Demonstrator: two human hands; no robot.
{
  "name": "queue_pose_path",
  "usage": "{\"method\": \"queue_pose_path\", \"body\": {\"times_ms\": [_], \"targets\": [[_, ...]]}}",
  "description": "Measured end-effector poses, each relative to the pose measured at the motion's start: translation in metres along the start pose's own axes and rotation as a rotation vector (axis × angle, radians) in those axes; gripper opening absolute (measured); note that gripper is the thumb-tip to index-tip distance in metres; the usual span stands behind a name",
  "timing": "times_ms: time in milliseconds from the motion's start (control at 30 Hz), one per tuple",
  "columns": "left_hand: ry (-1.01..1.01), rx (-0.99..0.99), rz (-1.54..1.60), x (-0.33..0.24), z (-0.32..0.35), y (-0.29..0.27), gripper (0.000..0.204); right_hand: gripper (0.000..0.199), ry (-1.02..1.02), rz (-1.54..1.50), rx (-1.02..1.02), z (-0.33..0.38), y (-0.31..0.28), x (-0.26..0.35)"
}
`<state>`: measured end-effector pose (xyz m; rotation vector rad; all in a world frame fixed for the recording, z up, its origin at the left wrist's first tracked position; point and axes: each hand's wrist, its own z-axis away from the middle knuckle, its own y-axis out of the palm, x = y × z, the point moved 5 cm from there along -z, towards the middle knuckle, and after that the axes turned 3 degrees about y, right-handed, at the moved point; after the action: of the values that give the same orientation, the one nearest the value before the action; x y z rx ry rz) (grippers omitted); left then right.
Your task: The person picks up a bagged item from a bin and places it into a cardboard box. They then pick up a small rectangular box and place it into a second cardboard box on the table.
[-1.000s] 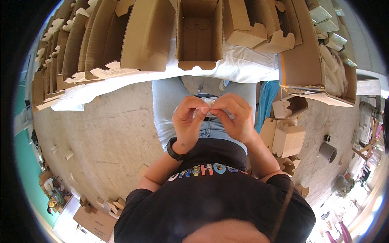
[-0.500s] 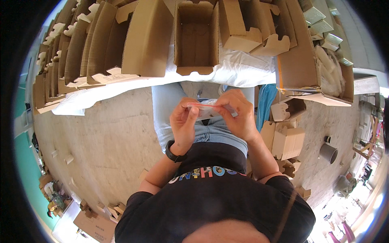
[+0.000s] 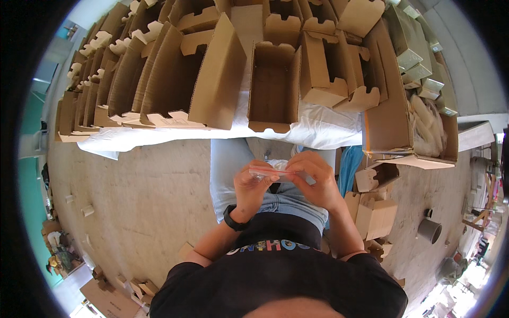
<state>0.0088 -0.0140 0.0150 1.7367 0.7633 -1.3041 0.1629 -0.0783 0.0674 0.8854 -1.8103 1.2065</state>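
Across the top of the frame, a white-covered worktop [image 3: 330, 128] carries rows of brown cardboard boxes [image 3: 218, 79], with one open box [image 3: 274, 87] at upper centre. Below it, the left hand [image 3: 251, 192] and right hand [image 3: 317, 185] each pinch a small clear bag [image 3: 278, 174] between thumb and fingers, above the lap [image 3: 281, 204] and apart from the boxes. The work on its edge seems unfinished, since both grips are on it; whether the red strip [image 3: 269, 171] there is sealed is too small to tell. Compared with a second ago, when the fingertips nearly met, they stand farther apart, baring the strip; the worktop and boxes sit lower in the frame.
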Motion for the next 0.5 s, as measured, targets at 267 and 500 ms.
{"method": "queue_pose_path", "body": {"times_ms": [267,500], "targets": [[-0.047,-0.012,0.018,0.0027,0.0009,-0.0037,0.008,0.019,-0.057,0.093,-0.062,-0.0015,0.0023,0.0031],[0.087,-0.043,0.017,0.0004,-0.0012,-0.0052,0.005,0.020,0.044,0.015,-0.121,0.0044,0.0027,-0.0021]]}}
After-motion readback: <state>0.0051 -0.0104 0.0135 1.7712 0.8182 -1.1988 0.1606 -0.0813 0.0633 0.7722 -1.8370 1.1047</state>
